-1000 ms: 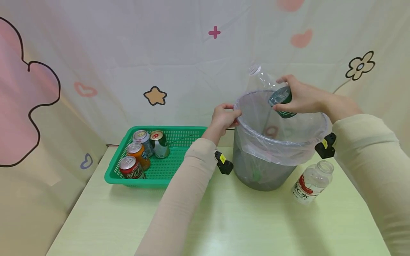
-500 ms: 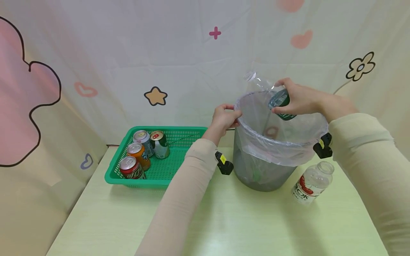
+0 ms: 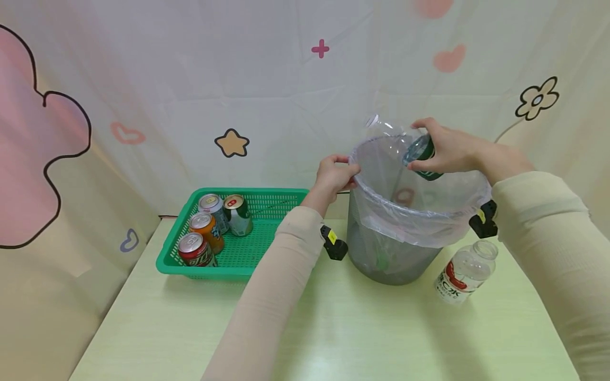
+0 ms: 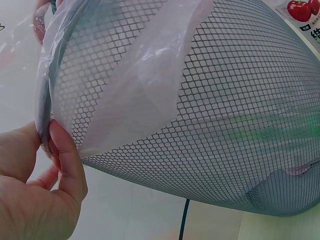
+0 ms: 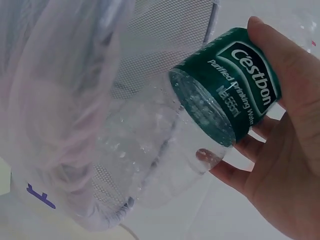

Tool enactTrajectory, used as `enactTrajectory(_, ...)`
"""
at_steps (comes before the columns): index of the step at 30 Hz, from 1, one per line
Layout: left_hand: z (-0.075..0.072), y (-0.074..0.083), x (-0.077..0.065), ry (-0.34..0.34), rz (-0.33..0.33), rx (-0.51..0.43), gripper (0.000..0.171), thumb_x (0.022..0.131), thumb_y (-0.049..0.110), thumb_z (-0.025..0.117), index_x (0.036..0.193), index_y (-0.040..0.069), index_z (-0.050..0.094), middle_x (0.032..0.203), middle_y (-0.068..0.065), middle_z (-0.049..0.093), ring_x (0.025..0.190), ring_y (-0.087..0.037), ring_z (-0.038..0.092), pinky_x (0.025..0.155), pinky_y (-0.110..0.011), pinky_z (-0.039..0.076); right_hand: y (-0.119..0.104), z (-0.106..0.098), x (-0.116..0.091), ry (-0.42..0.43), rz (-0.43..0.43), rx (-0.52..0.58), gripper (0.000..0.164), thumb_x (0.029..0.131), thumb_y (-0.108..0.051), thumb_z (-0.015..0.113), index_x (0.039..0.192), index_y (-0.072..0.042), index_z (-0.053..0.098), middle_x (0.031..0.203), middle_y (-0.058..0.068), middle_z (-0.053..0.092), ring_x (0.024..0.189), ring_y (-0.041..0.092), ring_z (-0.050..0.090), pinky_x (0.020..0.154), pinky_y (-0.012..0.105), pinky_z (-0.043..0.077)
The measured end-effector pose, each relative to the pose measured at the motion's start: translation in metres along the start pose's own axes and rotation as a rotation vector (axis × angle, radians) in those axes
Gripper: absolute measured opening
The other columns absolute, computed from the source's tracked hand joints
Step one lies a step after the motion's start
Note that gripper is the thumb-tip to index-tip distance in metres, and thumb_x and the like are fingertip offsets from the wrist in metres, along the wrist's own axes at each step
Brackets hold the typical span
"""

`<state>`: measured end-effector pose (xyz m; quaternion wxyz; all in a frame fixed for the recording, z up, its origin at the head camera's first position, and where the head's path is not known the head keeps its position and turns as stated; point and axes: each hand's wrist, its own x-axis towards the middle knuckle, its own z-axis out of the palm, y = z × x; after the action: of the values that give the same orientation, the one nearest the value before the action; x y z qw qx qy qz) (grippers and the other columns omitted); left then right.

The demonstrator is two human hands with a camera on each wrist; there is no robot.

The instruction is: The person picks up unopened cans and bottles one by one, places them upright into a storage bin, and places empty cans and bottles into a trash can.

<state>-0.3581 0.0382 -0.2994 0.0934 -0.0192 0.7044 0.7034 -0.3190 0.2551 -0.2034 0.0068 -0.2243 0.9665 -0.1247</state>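
My right hand (image 3: 448,145) holds a clear plastic water bottle (image 5: 225,82) with a green label round it. The bottle lies slanted over the mouth of the trash bin (image 3: 391,267), its neck pointing up and to the left in the head view. A thin, whitish plastic liner (image 3: 405,225) is folded over the bin's rim. At the near left of that rim, my left hand (image 3: 333,177) pinches liner and edge between thumb and fingers. Through the grey mesh, something green shows low in the bin.
An uncapped clear bottle (image 3: 464,272) with a cherry label stands right of the bin. Several drink cans, among them an orange can (image 3: 207,231), stand at the left of a green basket (image 3: 248,191). A printed curtain (image 3: 286,74) hangs close behind.
My right hand has come down slightly with the water bottle, whose neck now sits lower behind the bin's rim. The left hand keeps its place on the rim.
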Motion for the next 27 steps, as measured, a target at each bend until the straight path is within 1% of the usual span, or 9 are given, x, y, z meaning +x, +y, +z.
enactTrajectory(4, 0.001, 0.0, 0.002, 0.008, 0.002, -0.001, 0.027, 0.076, 0.012, 0.064, 0.1, 0.013, 0.05, 0.075, -0.007, 0.059, 0.055, -0.012, 0.056, 0.055, -0.024, 0.052, 0.001, -0.001, -0.001, -0.019, 0.011, 0.04, 0.079, 0.077, -0.035, 0.063, 0.133, -0.007, 0.015, 0.115, 0.028, 0.046, 0.104, 0.039, 0.046, 0.087, 0.051, 0.036)
enactTrajectory(6, 0.001, 0.0, 0.002, 0.01, 0.001, -0.003, 0.027, 0.076, 0.012, 0.064, 0.1, 0.012, 0.05, 0.076, -0.007, 0.059, 0.055, -0.012, 0.056, 0.054, -0.023, 0.051, 0.001, -0.002, -0.002, -0.026, 0.012, 0.032, 0.076, 0.079, -0.036, 0.061, 0.134, -0.007, 0.016, 0.116, 0.026, 0.046, 0.105, 0.04, 0.045, 0.087, 0.052, 0.036)
enactTrajectory(11, 0.002, 0.0, 0.002, 0.009, -0.002, -0.007, 0.027, 0.077, 0.011, 0.063, 0.1, 0.012, 0.05, 0.086, -0.013, 0.062, 0.055, -0.011, 0.056, 0.058, -0.025, 0.052, 0.001, -0.003, -0.004, -0.05, -0.001, -0.025, 0.066, 0.082, -0.038, 0.055, 0.132, -0.005, 0.026, 0.119, 0.023, 0.044, 0.107, 0.039, 0.043, 0.089, 0.053, 0.034)
enactTrajectory(13, 0.002, 0.001, 0.002, 0.006, -0.001, -0.007, 0.027, 0.077, 0.011, 0.063, 0.101, 0.012, 0.05, 0.093, -0.016, 0.062, 0.055, -0.011, 0.056, 0.059, -0.025, 0.052, 0.001, -0.003, -0.005, -0.067, 0.008, -0.042, 0.064, 0.083, -0.041, 0.052, 0.131, -0.006, 0.028, 0.121, 0.022, 0.043, 0.109, 0.039, 0.042, 0.089, 0.054, 0.033)
enactTrajectory(16, 0.002, 0.001, 0.001, 0.003, 0.002, -0.001, 0.027, 0.077, 0.012, 0.062, 0.102, 0.012, 0.05, 0.098, -0.019, 0.061, 0.056, -0.011, 0.056, 0.058, -0.024, 0.052, 0.001, -0.002, -0.007, -0.087, 0.027, -0.053, 0.063, 0.084, -0.045, 0.049, 0.132, -0.008, 0.03, 0.122, 0.02, 0.043, 0.111, 0.038, 0.04, 0.089, 0.054, 0.033)
enactTrajectory(18, 0.002, 0.001, 0.001, 0.002, 0.003, -0.001, 0.028, 0.077, 0.012, 0.063, 0.102, 0.012, 0.05, 0.095, -0.017, 0.061, 0.056, -0.011, 0.056, 0.058, -0.024, 0.052, 0.002, -0.001, -0.007, -0.086, 0.029, -0.053, 0.062, 0.084, -0.045, 0.048, 0.131, -0.009, 0.03, 0.122, 0.02, 0.043, 0.111, 0.038, 0.04, 0.089, 0.054, 0.033)
enactTrajectory(23, 0.002, -0.001, 0.002, 0.004, 0.005, -0.004, 0.028, 0.077, 0.012, 0.063, 0.101, 0.012, 0.05, 0.079, -0.008, 0.06, 0.057, -0.012, 0.057, 0.062, -0.027, 0.052, 0.003, -0.001, -0.01, -0.058, 0.007, -0.063, 0.058, 0.085, -0.042, 0.048, 0.13, -0.008, 0.033, 0.12, 0.019, 0.045, 0.11, 0.037, 0.042, 0.089, 0.052, 0.033)
enactTrajectory(27, 0.002, -0.002, 0.002, 0.007, 0.004, -0.009, 0.028, 0.076, 0.012, 0.063, 0.101, 0.013, 0.05, 0.076, -0.007, 0.059, 0.056, -0.012, 0.057, 0.058, -0.025, 0.052, 0.003, -0.001, -0.013, -0.037, -0.017, -0.064, 0.055, 0.086, -0.039, 0.047, 0.129, -0.006, 0.035, 0.12, 0.019, 0.045, 0.109, 0.036, 0.043, 0.089, 0.051, 0.034)
